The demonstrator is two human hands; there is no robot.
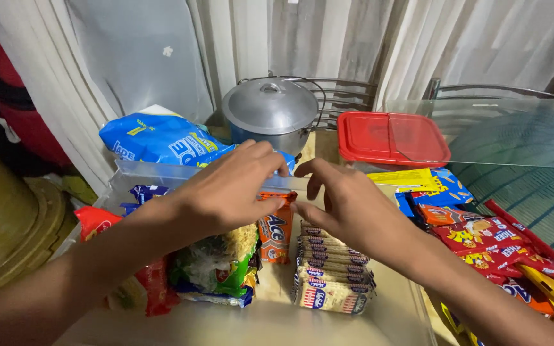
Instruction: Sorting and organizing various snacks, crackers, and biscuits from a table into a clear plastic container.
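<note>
The small orange snack packet [276, 232] stood upright in the clear plastic bin [161, 173], pinched at its top by both hands — left hand [226, 186] and right hand [347, 208] — beside stacked cracker packs [331, 275] and green noodle packets [216, 266].

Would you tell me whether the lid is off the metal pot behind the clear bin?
No, the domed grey lid sits closed on the metal pot, beyond the clear bin and both hands.

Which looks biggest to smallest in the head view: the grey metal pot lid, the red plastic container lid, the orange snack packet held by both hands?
1. Red plastic container lid
2. Grey metal pot lid, only a little smaller, so this order is unsure
3. Orange snack packet, though it sits nearest the camera and the hands partly cover it
</note>
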